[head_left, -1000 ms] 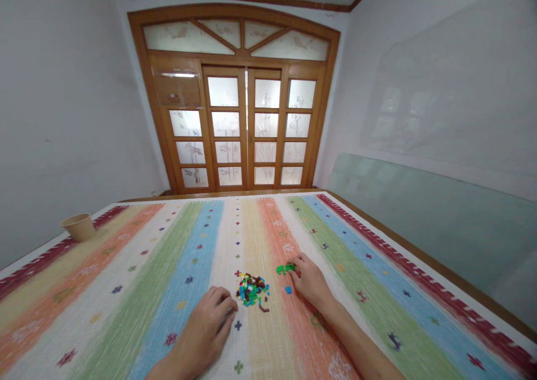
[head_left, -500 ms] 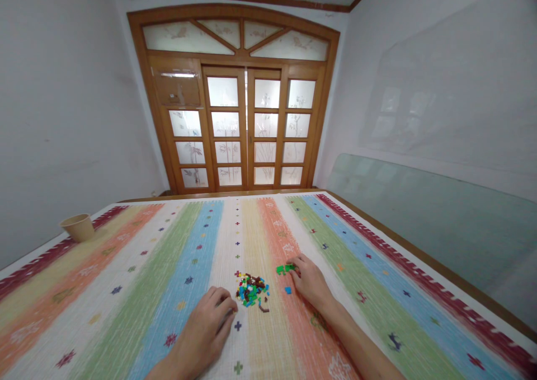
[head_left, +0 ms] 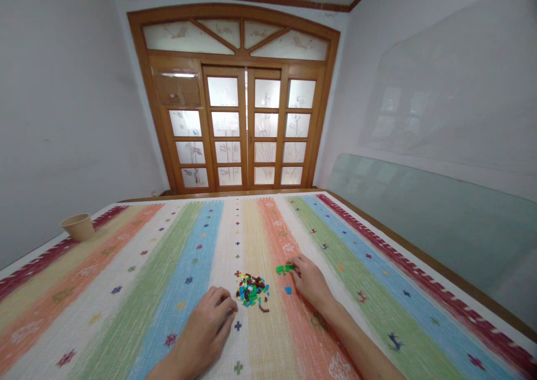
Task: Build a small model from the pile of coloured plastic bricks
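A small heap of tiny coloured bricks (head_left: 251,289) lies on the striped cloth (head_left: 180,257) in front of me. My left hand (head_left: 208,327) rests on the cloth just left of the heap, fingers curled, its tips close to the bricks; what they hold, if anything, is hidden. My right hand (head_left: 308,282) lies right of the heap, its fingertips pinched on a few green bricks (head_left: 284,268) set apart from the heap. A single blue brick (head_left: 288,290) sits beside that hand.
A paper cup (head_left: 78,226) stands at the far left edge of the table. A glass pane (head_left: 419,212) leans against the right wall. Wooden doors with frosted panes (head_left: 243,134) close off the far end of the room.
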{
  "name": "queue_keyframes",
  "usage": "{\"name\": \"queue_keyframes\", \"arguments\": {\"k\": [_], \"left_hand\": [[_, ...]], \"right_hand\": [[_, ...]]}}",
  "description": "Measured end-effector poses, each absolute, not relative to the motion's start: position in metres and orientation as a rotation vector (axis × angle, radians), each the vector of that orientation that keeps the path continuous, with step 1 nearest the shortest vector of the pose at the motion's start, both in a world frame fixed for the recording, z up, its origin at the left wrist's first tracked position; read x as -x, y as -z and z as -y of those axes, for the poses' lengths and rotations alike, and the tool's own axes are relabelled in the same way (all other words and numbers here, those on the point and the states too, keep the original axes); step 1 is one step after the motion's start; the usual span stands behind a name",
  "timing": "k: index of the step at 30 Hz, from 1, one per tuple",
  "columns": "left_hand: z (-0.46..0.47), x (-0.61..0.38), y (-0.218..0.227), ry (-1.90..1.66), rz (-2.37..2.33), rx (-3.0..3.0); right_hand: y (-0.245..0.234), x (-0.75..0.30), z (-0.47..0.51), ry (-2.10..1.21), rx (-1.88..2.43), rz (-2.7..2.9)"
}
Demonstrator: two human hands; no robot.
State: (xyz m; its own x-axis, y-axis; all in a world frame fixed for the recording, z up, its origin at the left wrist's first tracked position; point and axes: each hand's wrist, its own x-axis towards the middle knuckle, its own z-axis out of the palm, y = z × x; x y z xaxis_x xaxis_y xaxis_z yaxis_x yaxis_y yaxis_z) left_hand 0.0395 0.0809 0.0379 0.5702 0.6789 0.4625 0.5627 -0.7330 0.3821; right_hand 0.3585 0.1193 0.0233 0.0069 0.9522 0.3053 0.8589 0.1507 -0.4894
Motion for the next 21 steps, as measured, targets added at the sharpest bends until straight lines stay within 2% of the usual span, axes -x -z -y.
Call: {"name": "queue_keyframes", "arguments": {"k": [21], "left_hand": [[-0.0798, -0.0403, -0.0417, -0.891, -1.046, -2.61]], "right_hand": [[-0.023, -0.3636, -0.1211, -0.245, 1.656, 1.843]]}}
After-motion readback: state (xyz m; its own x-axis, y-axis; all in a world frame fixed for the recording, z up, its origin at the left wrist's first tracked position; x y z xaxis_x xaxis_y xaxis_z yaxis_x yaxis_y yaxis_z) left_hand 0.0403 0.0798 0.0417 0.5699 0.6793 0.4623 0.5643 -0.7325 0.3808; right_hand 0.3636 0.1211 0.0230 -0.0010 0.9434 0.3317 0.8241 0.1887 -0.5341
